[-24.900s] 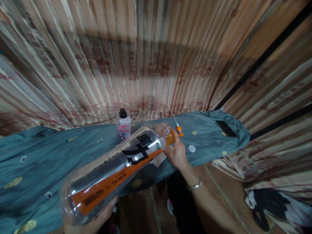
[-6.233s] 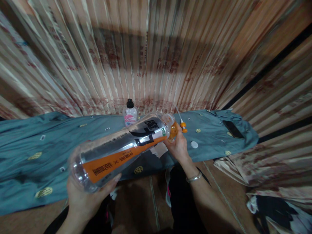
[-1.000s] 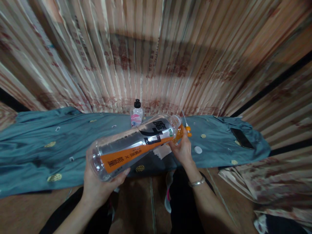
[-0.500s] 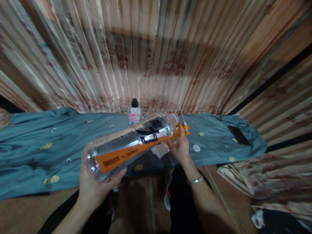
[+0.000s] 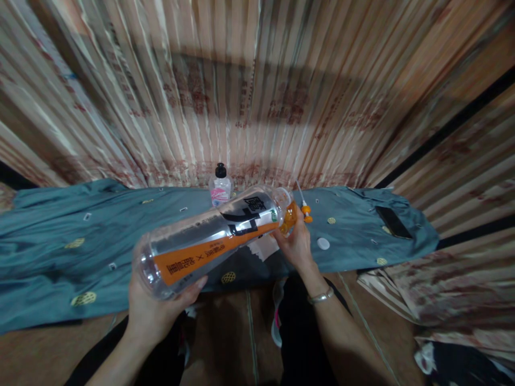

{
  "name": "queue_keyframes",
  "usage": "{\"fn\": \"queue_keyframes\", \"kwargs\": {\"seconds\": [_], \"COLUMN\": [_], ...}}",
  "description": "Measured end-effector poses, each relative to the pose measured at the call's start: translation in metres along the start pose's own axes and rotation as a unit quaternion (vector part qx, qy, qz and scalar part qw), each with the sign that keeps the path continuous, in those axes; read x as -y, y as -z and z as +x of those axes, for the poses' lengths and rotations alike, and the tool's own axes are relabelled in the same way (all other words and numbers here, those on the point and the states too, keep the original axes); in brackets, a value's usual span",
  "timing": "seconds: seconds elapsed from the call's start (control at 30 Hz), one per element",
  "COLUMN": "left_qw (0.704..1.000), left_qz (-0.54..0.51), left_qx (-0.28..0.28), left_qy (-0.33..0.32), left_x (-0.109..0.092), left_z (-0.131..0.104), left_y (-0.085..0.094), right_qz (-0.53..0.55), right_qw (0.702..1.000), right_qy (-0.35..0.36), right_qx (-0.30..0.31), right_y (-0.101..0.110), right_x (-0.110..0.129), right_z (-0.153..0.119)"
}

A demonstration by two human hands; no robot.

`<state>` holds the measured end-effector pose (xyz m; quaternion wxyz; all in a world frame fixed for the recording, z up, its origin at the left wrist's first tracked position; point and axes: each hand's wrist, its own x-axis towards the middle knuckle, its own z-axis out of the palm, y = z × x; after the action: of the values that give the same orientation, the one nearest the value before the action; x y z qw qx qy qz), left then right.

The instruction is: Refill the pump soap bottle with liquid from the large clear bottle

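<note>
1. Cloth (image 5: 132, 220), blue-green with yellow patches, stretches from the left edge almost to the right side, rumpled at both ends; a pleated, patterned curtain (image 5: 241, 80) hangs behind it.
2. Left hand (image 5: 151, 311) grasps the base of a large clear bottle, palm and fingers wrapped around the lower end, thumb along the underside.
3. Clear bottle (image 5: 201, 249), with an orange band and black characters, lies slanted in the air over the front of the cloth, its base toward the lower left and its open neck toward the upper right.
4. Squeeze bottle (image 5: 221, 192), black-capped with a pink and white label, stands upright on the cloth behind the clear bottle.
5. White paper (image 5: 264, 247), jagged at one edge, lies partly hidden below the bottle's neck.
6. Amber container (image 5: 288, 219), small and see-through, is just beside the bottle's mouth; whether the two touch, I cannot tell.
7. Right hand (image 5: 296, 241) grips the amber container between thumb and fingers; a silver bracelet (image 5: 321, 296) circles the wrist.
8. Orange and white pump (image 5: 306, 210) with a thin tube lies just beyond the right fingers.
9. White disc (image 5: 323, 244) rests flat, right of that hand.
10. Dark phone (image 5: 393, 222) lies near the cloth's right end.
</note>
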<state>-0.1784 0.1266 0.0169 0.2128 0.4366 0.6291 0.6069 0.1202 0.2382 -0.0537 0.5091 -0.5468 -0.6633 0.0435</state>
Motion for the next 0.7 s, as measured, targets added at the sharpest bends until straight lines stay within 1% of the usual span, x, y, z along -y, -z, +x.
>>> {"fn": "queue_keyframes", "kwargs": {"seconds": [0.07,0.1,0.17,0.23,0.3,0.47,0.7], "left_qw": [0.998,0.996,0.994,0.992,0.992,0.993,0.999], "left_qz": [-0.016,-0.02,-0.028,-0.031,-0.03,-0.046,-0.018], "left_qx": [-0.031,-0.031,-0.035,-0.048,-0.055,-0.043,-0.006], "left_qy": [0.055,0.076,0.1,0.11,0.109,0.102,0.044], "left_x": [-0.011,-0.017,-0.027,-0.034,-0.037,-0.036,-0.02], "left_z": [0.0,0.001,0.001,0.002,0.003,0.002,0.002], "left_y": [-0.005,-0.008,-0.012,-0.014,-0.015,-0.014,-0.007], "right_qz": [0.0,-0.002,-0.005,-0.006,-0.004,0.001,-0.008], "right_qw": [1.0,1.0,1.0,1.0,1.0,1.0,1.0], "right_qy": [0.0,-0.002,-0.008,-0.015,-0.019,-0.013,-0.003], "right_qx": [-0.001,-0.002,-0.001,0.001,0.004,0.003,0.003], "right_y": [0.0,0.0,0.0,0.0,0.0,0.0,0.0], "right_x": [0.001,0.001,0.0,0.0,-0.001,-0.001,-0.001], "right_z": [0.0,0.0,0.001,0.0,0.0,0.0,0.0]}}
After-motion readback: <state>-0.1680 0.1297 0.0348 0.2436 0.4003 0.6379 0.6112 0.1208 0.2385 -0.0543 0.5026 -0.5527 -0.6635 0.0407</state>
